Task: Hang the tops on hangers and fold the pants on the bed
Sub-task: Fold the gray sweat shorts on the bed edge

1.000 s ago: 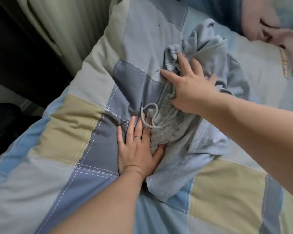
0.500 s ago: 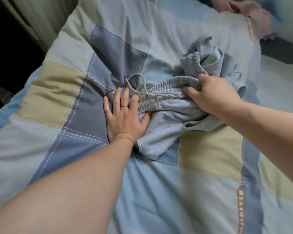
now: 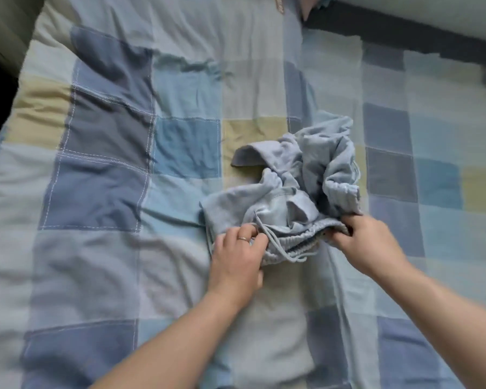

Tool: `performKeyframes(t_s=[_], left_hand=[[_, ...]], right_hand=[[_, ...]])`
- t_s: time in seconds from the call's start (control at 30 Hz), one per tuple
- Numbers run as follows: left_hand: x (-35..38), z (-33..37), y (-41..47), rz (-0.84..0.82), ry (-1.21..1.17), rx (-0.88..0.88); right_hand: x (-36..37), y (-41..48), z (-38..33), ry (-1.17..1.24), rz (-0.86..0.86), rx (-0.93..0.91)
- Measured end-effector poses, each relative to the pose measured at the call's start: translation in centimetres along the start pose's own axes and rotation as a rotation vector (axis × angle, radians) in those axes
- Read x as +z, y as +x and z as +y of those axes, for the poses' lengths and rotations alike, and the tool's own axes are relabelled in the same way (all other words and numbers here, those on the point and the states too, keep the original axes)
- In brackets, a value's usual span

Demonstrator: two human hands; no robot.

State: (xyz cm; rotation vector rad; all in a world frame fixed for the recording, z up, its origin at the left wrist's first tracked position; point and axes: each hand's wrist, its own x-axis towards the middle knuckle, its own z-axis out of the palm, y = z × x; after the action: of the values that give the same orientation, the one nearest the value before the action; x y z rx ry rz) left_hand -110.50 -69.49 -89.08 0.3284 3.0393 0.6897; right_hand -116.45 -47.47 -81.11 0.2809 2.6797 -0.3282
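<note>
On the bed our left grip, flat before, joins our right grip pinching the pants by the waistband, ready to spread.

The sweatpants are soft, matt knitted cloth with a faintly fuzzy face. Their waistband is ribbed, gathered elastic cloth; the drawstring is smooth woven cord. The quilt is matt woven cloth, creased, with raised white stitching. The ring on my left hand is glossy metal.
</note>
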Motion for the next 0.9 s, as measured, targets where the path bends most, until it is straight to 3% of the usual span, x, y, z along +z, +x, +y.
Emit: performKeyframes(t_s=[0.37,0.5,0.57,0.63,0.73,0.8,0.9], left_hand=[[6.5,15.9,-17.3,-0.624,0.064,0.315],[7.8,19.5,-17.7,-0.986,0.054,0.487],[7.7,20.8,-15.9,-1.118,-0.013,0.401],[7.5,21.4,-14.0,-1.053,-0.092,0.313],[7.2,20.8,-10.8,-0.663,-0.046,0.267],[7.6,19.4,-7.6,-0.456,0.014,0.139],[8.5,16.6,-2.0,-0.402,0.066,-0.137]], right_hand=[[11.0,-23.0,22.7,0.185,-0.247,0.543],[14.6,-28.0,28.0,0.4,-0.439,0.646],[14.8,-28.3,29.0,0.465,-0.32,0.671],[13.9,-27.4,28.9,0.368,-0.128,0.667],[11.6,-24.3,26.7,0.262,0.035,0.604],[10.3,-21.2,24.6,0.213,0.091,0.548],[8.8,-15.4,21.6,0.121,0.143,0.431]])
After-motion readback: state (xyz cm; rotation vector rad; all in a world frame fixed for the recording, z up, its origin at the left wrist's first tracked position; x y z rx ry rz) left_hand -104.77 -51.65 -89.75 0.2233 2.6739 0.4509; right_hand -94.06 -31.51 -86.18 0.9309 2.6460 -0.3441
